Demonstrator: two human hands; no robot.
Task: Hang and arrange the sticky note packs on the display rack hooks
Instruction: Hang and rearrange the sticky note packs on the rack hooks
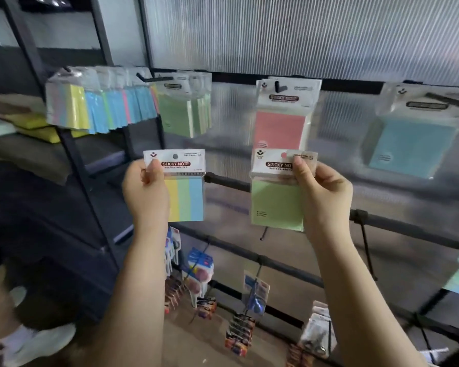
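Holding two sticky note packs up in front of the display rack, neither on a hook yet. Left hand [146,192] pinching the striped pack [183,192] (yellow, green, blue strips) by the left side of its header card, thumb on the front, fingers clamped on it from behind. Right hand [321,192] pinching the green pack [277,205] at the right side of its header, thumb across the "STICKY NOTE" label, fingers clamped on the card. Both packs hanging upright, well apart from each other, in front of the middle rail [231,182].

Sitting on the top row of hooks: a crowded bunch of striped packs [101,107] at far left, green packs [183,109] just beside it, a single pink pack [281,120] directly above the held green one, a blue pack [411,139] at right. Hanging on lower rails: other small goods [199,268], blurred. Standing at left: a dark shelf unit [72,160].
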